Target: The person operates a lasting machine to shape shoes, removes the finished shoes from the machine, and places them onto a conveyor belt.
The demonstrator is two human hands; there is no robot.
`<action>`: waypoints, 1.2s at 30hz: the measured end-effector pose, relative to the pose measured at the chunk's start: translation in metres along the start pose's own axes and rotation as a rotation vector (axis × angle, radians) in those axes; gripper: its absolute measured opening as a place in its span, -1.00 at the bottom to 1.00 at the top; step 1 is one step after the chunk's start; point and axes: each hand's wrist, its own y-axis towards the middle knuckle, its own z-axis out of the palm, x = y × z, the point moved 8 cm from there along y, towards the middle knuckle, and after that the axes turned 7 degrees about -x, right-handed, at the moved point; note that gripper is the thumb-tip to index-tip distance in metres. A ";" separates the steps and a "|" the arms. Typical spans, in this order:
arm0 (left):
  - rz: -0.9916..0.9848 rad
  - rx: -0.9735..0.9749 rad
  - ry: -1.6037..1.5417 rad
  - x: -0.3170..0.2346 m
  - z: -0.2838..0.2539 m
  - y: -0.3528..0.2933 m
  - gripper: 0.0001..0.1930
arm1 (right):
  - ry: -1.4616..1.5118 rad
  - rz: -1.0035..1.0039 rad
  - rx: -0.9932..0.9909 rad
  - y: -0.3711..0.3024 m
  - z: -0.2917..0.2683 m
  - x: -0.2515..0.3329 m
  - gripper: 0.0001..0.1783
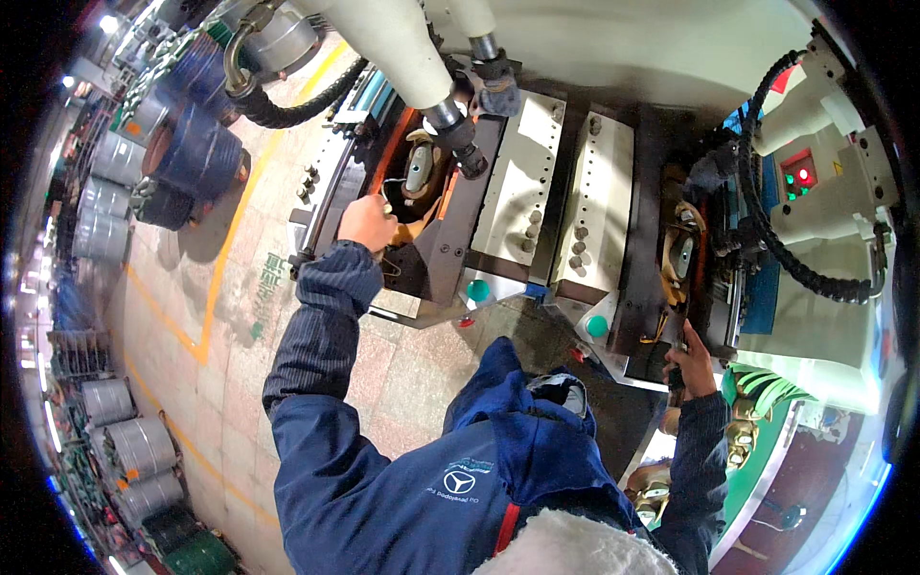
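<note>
My left hand is closed at the near end of the left machine station. Just past it lies a tan, shoe-shaped piece with a grey metal plate in its middle. What the fingers pinch, if anything, is hidden. My right hand is closed around a short black handle, below the right station. A similar tan shoe-shaped piece sits in that right station, apart from the hand. A thin orange loop hangs at its near end.
White machine arms with dark ends hang over the left station. Two pale perforated blocks stand between the stations, with green buttons in front. More tan pieces lie on a green conveyor at right. Metal drums stand left.
</note>
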 end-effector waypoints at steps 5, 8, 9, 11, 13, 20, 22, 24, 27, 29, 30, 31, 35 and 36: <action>-0.005 0.107 -0.107 -0.014 -0.003 -0.008 -0.56 | -0.065 -0.001 -0.051 0.001 -0.003 0.005 -0.11; 0.015 0.057 -0.155 -0.017 -0.003 -0.014 -0.56 | -0.169 -0.062 -0.008 0.019 -0.011 -0.007 -0.08; 0.036 0.044 -0.110 -0.020 -0.002 -0.015 -0.58 | -0.197 -0.096 -0.007 0.028 -0.011 -0.014 -0.08; 0.062 0.013 -0.019 -0.029 0.000 -0.022 -0.61 | -0.124 -0.068 0.010 0.038 -0.008 -0.025 -0.08; 0.051 -0.045 0.014 -0.032 -0.001 -0.028 -0.67 | -0.081 -0.045 0.014 0.033 0.002 -0.019 -0.09; 0.070 -0.092 -0.037 -0.041 0.017 -0.030 -0.72 | 0.005 -0.116 0.006 0.034 -0.003 -0.019 -0.11; 0.106 -0.072 -0.066 -0.040 0.023 -0.027 -0.73 | -0.034 -0.125 0.008 0.034 -0.008 -0.019 -0.12; 0.141 0.002 -0.078 -0.035 0.028 -0.022 -0.74 | -0.056 -0.101 -0.005 0.012 0.014 0.008 -0.14; 0.060 0.029 -0.108 -0.032 0.032 -0.012 -0.71 | -0.201 -0.302 -0.064 0.008 0.012 0.003 -0.15; -0.007 0.128 -0.078 -0.025 0.042 -0.004 -0.67 | -0.185 -0.260 -0.097 0.001 0.017 0.008 -0.18; -0.020 0.215 -0.026 -0.013 0.053 0.008 -0.65 | -0.130 -0.230 -0.105 -0.005 0.023 0.018 -0.19; 0.330 0.308 0.185 -0.013 0.063 0.015 -0.74 | -0.074 -0.229 -0.109 -0.012 0.027 0.030 -0.20; 0.737 0.393 0.240 0.009 0.075 0.047 -0.82 | 0.098 -0.548 -0.111 -0.005 -0.009 0.052 -0.21; 0.370 0.427 -0.079 0.019 0.063 0.059 -0.77 | -0.011 -0.646 -0.169 -0.015 -0.019 0.068 -0.23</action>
